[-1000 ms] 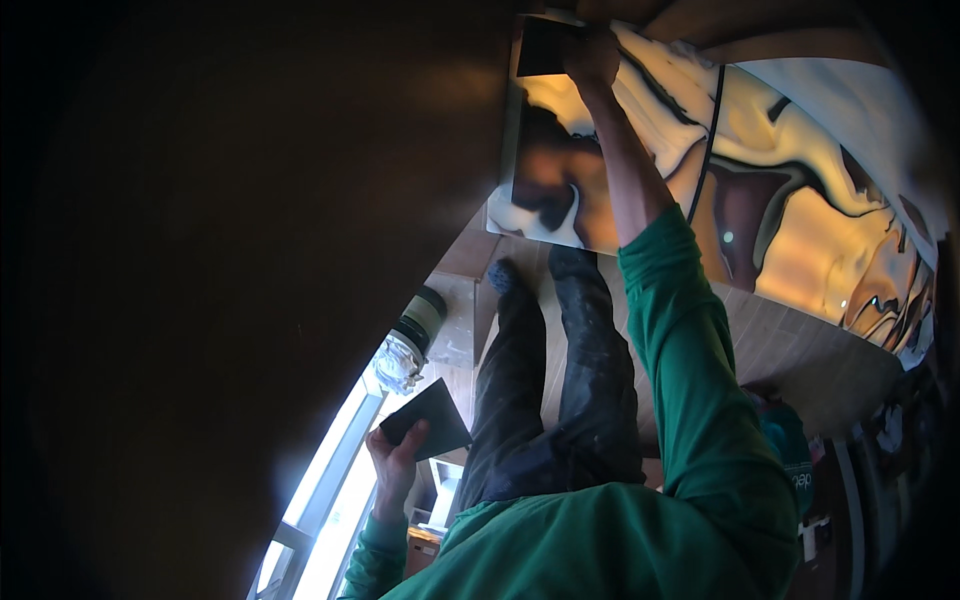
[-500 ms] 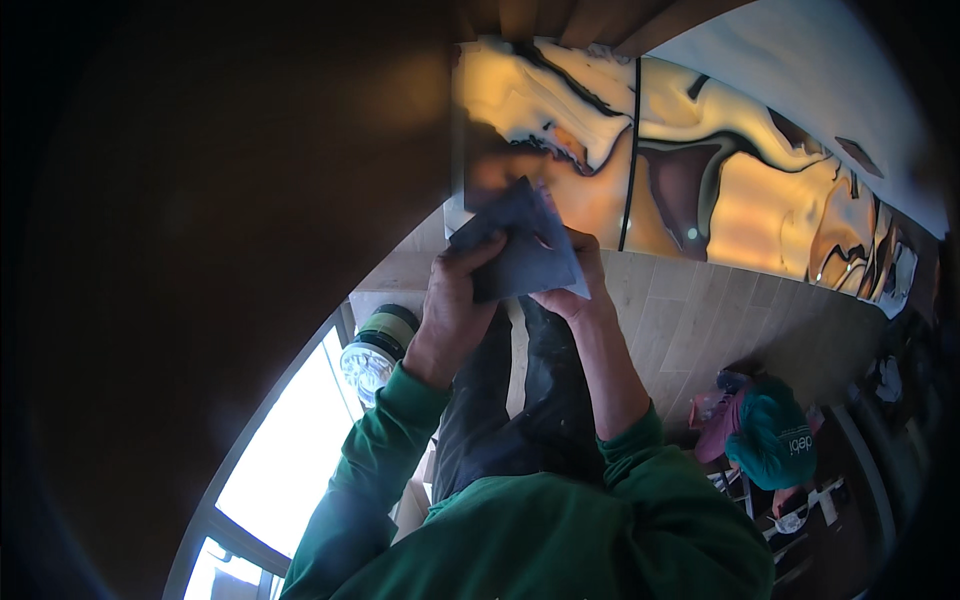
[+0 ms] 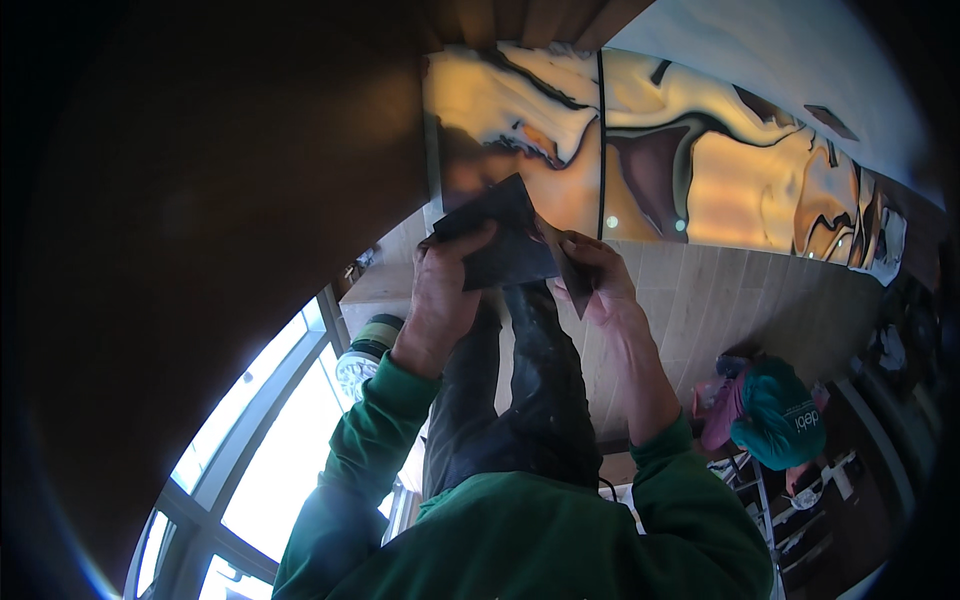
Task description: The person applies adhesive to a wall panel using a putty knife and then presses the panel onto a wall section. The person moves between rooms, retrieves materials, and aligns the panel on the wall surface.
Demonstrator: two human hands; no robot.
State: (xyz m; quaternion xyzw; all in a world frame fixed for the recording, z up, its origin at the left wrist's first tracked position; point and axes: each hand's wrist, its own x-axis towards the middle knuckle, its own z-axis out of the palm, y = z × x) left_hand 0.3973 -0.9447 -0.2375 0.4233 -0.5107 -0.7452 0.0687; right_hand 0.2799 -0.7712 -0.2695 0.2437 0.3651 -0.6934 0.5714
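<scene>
In front of me, above my dark-trousered legs, I hold a folded dark grey sheet [image 3: 505, 240] that looks like sandpaper. My left hand [image 3: 445, 285] is closed on its left side, with the thumb lying over the face. On the other side, my right hand [image 3: 608, 285] pinches a narrower brownish flap, which stands at an angle to the main part along a crease. The fingers behind the sheet are hidden.
A glossy marbled panel [image 3: 740, 170] in amber and black spans the far side. A large dark surface [image 3: 220, 200] fills the left. Below it are a striped tub [image 3: 375, 335] and bright windows [image 3: 285, 480]. At right a person in green [image 3: 775, 415] bends over.
The sheet has spread apart at its crease, its right flap now angled away. My right hand has turned and shifted right with that flap. My left hand keeps its hold.
</scene>
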